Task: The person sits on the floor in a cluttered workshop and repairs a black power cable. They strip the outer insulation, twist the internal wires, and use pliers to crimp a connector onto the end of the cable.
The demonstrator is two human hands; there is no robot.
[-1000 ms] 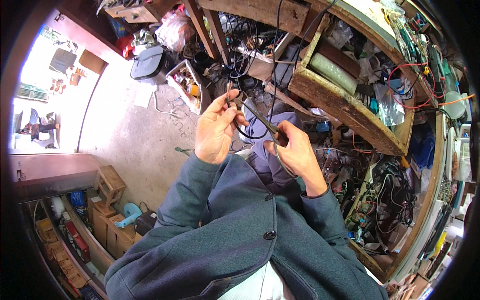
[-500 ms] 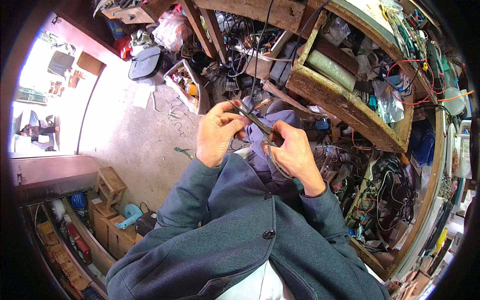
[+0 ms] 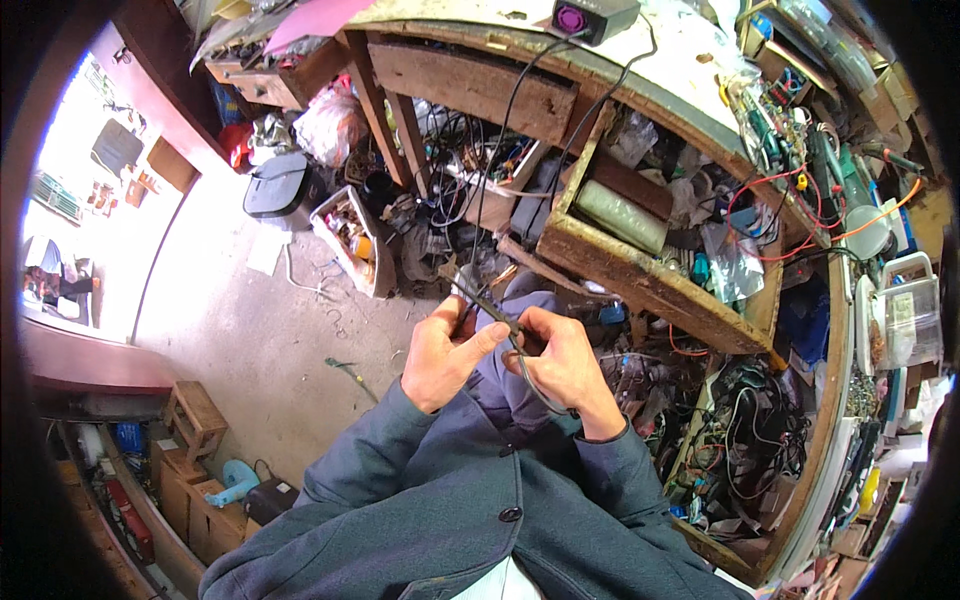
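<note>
Both my hands are above my lap, close together at a thin dark cable [image 3: 503, 318]. My left hand [image 3: 436, 352] is closed, its thumb pressed along the cable and its fingers curled behind it. On the other side, my right hand [image 3: 566, 366] pinches the cable between thumb and fingers; a length of it loops down below that hand. The cable's upper part slants up and left past my left fingers. Whether a slim tool lies along it in my grip, I cannot tell. Bare copper-coloured strands [image 3: 504, 276] show just above the hands.
An open wooden drawer [image 3: 650, 265] of bags and parts juts out at the right, above tangled wires [image 3: 760, 430]. A workbench [image 3: 690, 70] carries a black box [image 3: 595, 20] with trailing cables. A white bin [image 3: 350, 240] stands on the concrete floor [image 3: 280, 340].
The view has tilted up, bringing more of the workbench and the black box into sight. My left thumb has slid toward my right hand, and both hands have drawn closer together on the cable.
</note>
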